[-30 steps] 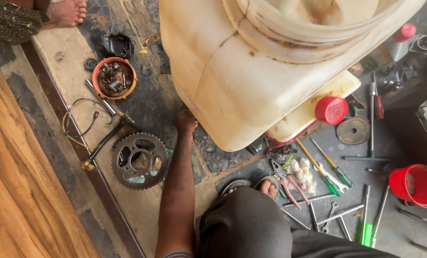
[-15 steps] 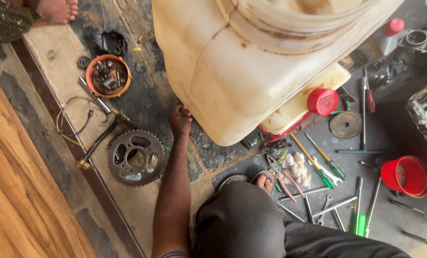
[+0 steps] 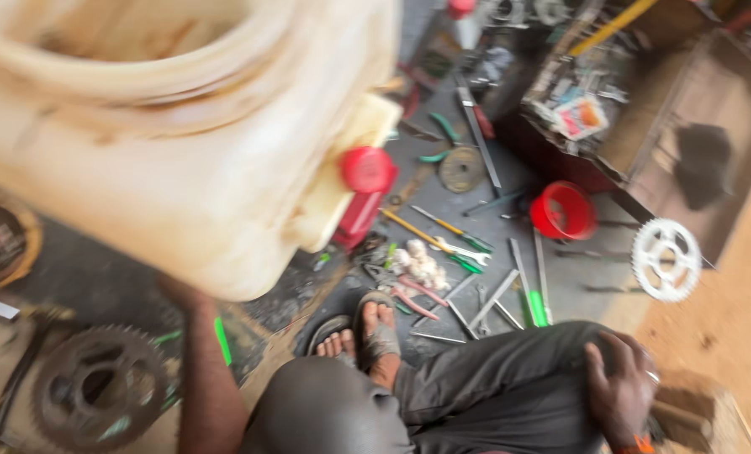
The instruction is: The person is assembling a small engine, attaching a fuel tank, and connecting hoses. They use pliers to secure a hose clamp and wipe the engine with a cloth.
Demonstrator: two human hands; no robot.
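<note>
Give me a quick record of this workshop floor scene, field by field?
Setting: oily workshop floor, blurred view
Left hand: reaches under big cream plastic jerrycan, hand itself hidden
Right hand: rests on knee of dark trousers
Jerrycan cap: red
Near left arm: dark sprocket
Near feet: pliers and spanners, red bowl
Far right: white sprocket

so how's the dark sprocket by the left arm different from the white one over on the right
The dark sprocket is grimy, rusty brown-black; the white sprocket is pale and clean-looking. The dark one looks larger in view and lies beside the left arm, under the big cream jerrycan; the white one lies apart at the edge of the tool clutter, beyond the right hand. Both are toothed rings with cut-out centres, lying flat.
</note>
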